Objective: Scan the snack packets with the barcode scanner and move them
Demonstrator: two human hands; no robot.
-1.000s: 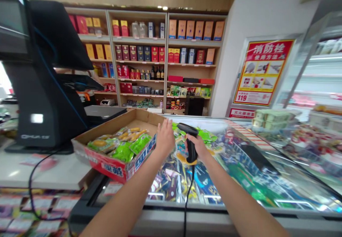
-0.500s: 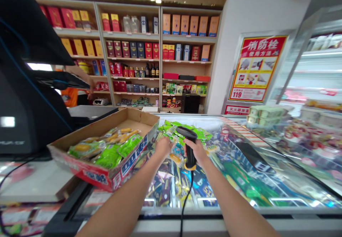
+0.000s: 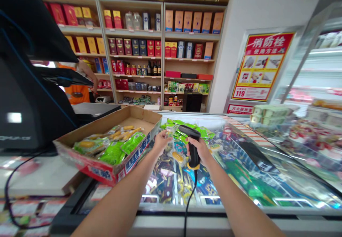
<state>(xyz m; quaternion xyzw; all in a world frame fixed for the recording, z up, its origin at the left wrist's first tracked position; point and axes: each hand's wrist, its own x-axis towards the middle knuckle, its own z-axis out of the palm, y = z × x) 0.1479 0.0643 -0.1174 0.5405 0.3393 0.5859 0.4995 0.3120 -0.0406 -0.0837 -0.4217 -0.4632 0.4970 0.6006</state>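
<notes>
My right hand [image 3: 202, 149] grips a black barcode scanner [image 3: 191, 141] with a yellow band, its cable hanging down toward me. My left hand [image 3: 161, 142] is closed on a small snack packet [image 3: 171, 134], held up just left of the scanner head. Both hands hover over the glass lid of a chest freezer [image 3: 240, 166]. A heap of green snack packets [image 3: 187, 127] lies on the glass just beyond my hands. To the left, an open cardboard box [image 3: 112, 166] holds more green and yellow packets.
A black till terminal [image 3: 29, 98] stands on the counter at left, a cable trailing from it. Behind it a person in orange [image 3: 77, 93] reaches out a hand. Shelves of boxed goods [image 3: 160, 48] fill the back wall. A red poster [image 3: 260, 68] hangs at right.
A second ago my left hand was open above the packets; it dropped, closed on one packet and now lifts it beside the scanner. My right hand kept the scanner nearly still.
</notes>
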